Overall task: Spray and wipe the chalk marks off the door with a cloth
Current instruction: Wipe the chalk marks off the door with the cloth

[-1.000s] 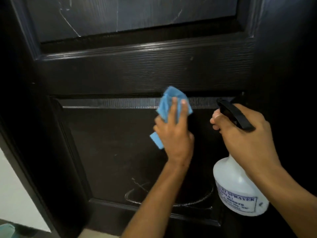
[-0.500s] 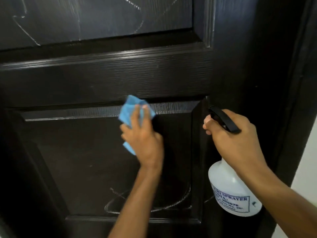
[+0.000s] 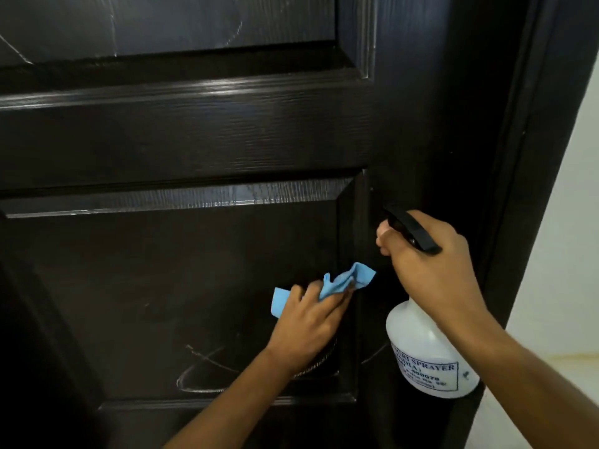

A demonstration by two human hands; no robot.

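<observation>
A dark panelled door [image 3: 201,140] fills the view. My left hand [image 3: 308,322] presses a crumpled blue cloth [image 3: 343,281] flat against the lower panel near its right edge. Below the hand a white chalk loop [image 3: 207,374] crosses the panel's bottom. Faint chalk lines [image 3: 233,30] also streak the upper panel. My right hand [image 3: 431,270] grips the neck and black trigger of a white spray bottle [image 3: 428,354], held just right of the cloth with its nozzle toward the door.
The door frame [image 3: 531,189] runs down the right side, with a pale wall [image 3: 577,254] beyond it. The raised rail between the two panels [image 3: 181,199] shows a wet sheen.
My left hand and the cloth have slid down and to the right across the lower panel, from its top edge to its right side. The view has shifted right; the bottle hand stays put.
</observation>
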